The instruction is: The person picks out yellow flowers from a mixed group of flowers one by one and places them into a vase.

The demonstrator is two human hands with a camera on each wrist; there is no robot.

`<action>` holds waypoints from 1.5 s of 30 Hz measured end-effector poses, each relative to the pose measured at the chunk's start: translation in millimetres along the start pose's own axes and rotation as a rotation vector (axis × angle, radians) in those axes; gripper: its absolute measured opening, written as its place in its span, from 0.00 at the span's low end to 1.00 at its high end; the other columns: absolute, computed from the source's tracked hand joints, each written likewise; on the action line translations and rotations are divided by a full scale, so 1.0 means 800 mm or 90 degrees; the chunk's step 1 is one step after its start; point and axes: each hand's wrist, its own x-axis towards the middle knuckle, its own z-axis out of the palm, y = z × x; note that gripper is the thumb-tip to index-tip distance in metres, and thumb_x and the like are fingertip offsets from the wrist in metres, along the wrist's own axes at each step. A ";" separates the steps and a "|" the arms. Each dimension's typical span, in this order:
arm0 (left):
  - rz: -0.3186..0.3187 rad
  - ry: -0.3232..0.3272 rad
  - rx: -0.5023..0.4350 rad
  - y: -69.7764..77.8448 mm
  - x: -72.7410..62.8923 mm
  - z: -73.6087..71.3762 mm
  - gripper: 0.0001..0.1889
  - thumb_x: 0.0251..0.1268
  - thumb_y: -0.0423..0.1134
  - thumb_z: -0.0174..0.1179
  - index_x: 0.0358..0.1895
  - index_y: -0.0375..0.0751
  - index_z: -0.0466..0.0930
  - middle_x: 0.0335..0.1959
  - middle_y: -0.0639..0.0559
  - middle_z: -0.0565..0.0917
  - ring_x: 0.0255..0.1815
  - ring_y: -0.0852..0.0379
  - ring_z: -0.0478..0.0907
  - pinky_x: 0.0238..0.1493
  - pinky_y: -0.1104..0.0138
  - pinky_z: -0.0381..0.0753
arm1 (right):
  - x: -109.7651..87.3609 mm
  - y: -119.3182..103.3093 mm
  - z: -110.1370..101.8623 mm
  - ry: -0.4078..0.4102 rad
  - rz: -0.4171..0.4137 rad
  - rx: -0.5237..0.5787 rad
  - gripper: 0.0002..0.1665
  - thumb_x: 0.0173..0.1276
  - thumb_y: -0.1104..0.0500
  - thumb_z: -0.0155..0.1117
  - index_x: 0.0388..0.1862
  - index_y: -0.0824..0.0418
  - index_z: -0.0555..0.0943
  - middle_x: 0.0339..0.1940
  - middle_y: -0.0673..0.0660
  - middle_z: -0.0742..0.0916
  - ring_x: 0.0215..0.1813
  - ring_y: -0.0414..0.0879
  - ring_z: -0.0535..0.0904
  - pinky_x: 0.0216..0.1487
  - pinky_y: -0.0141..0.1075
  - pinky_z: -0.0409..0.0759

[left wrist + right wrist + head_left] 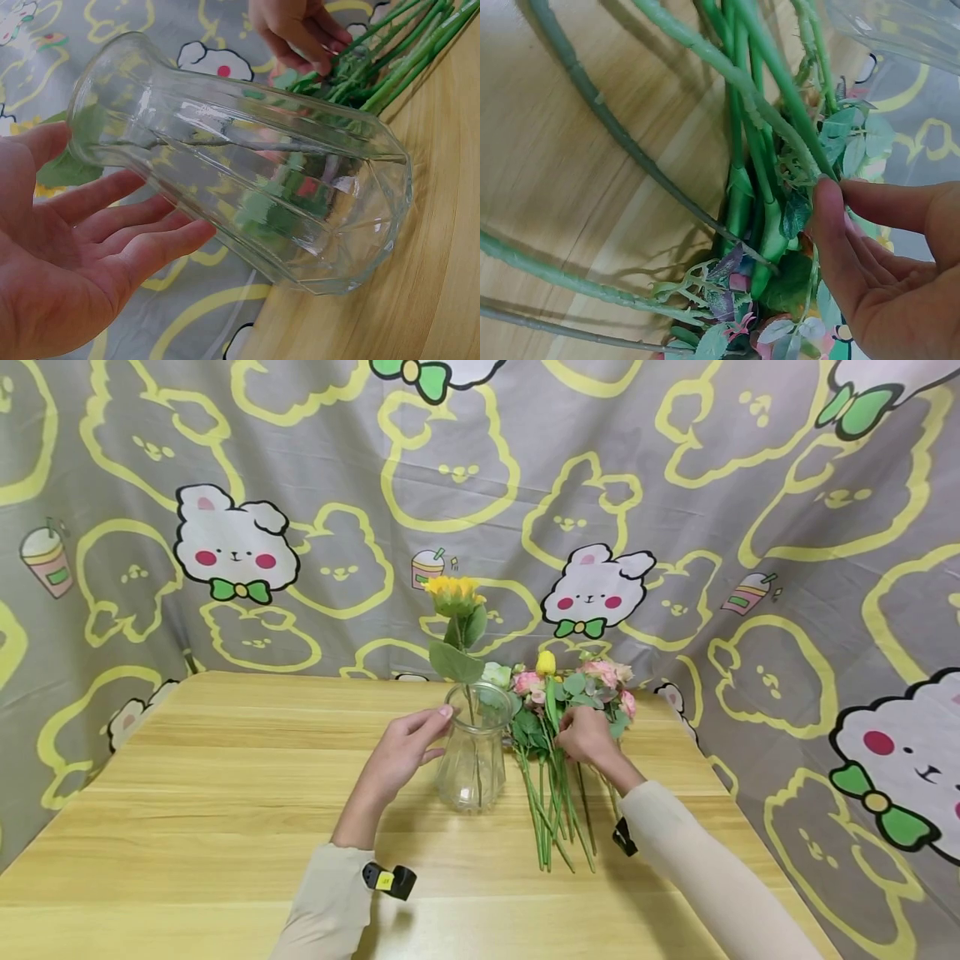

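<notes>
Fingers (154, 251) of the left hand (401, 752) are extended and loosely spread along the left side of a clear glass vase (456, 778), one fingertip at its rim. The vase stands upright on the wooden table (247, 802), with the stem of a yellow sunflower (453, 597) inside it; bloom and leaves rise above the rim. Just right of the vase lie more flowers: a pale one (496, 674), a yellow tulip (546, 662) and pink blooms (602, 672), their stems pointing toward the person. Among them the right hand (585, 737) pinches a green stem (790, 97) between thumb and forefinger; which bloom it bears, I cannot tell. A rabbit-print curtain (337, 468) hangs behind.
</notes>
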 end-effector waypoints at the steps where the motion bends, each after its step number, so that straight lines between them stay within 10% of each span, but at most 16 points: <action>1: 0.000 0.000 0.000 0.000 0.000 0.000 0.31 0.76 0.61 0.52 0.69 0.42 0.75 0.73 0.44 0.72 0.75 0.45 0.69 0.69 0.52 0.78 | -0.001 0.001 -0.001 0.003 0.003 0.011 0.05 0.65 0.67 0.64 0.28 0.64 0.80 0.21 0.57 0.85 0.27 0.58 0.88 0.28 0.39 0.85; 31: 0.003 0.000 -0.005 0.001 0.000 0.001 0.31 0.76 0.61 0.52 0.69 0.42 0.76 0.73 0.44 0.73 0.74 0.44 0.70 0.70 0.49 0.76 | -0.013 -0.030 -0.020 0.024 -0.017 0.209 0.19 0.70 0.64 0.66 0.56 0.71 0.80 0.36 0.69 0.90 0.28 0.54 0.89 0.40 0.51 0.91; 39: 0.001 0.000 0.000 0.001 0.000 0.001 0.31 0.76 0.62 0.52 0.69 0.42 0.76 0.73 0.44 0.72 0.74 0.44 0.70 0.71 0.48 0.75 | -0.010 -0.044 -0.046 0.062 -0.027 0.301 0.20 0.70 0.61 0.68 0.56 0.71 0.79 0.29 0.64 0.90 0.22 0.45 0.87 0.32 0.37 0.90; 45: -0.002 0.002 0.003 0.000 0.000 0.000 0.31 0.76 0.62 0.52 0.69 0.42 0.76 0.73 0.44 0.72 0.74 0.45 0.70 0.69 0.52 0.78 | -0.007 -0.059 -0.069 0.058 -0.029 0.379 0.20 0.71 0.65 0.64 0.58 0.74 0.76 0.44 0.72 0.87 0.28 0.47 0.88 0.38 0.39 0.92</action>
